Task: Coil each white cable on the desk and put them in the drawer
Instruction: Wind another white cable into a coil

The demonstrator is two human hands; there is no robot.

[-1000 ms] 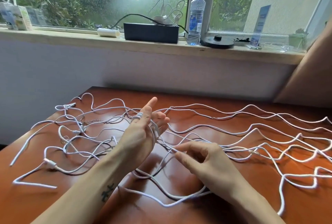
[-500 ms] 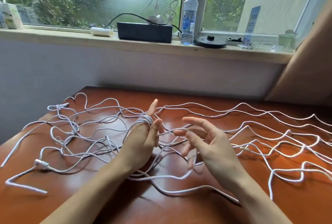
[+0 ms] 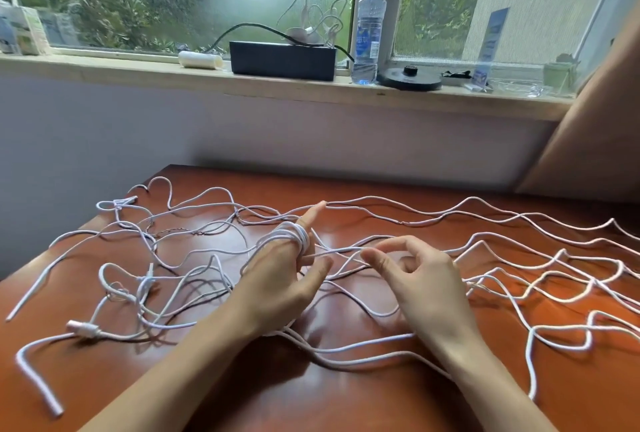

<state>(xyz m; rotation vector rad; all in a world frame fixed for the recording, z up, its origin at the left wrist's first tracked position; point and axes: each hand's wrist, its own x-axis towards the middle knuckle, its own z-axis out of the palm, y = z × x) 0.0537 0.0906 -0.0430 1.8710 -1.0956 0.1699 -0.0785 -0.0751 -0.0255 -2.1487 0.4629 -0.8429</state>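
Cable (image 3: 296, 236) sprawls tangled across desk (image 3: 346, 404). Since half a second ago, more turns are wound round left hand (image 3: 277, 279), which holds them. Right hand (image 3: 422, 282) has curled thumb toward forefinger; cannot tell whether it pinches a strand.
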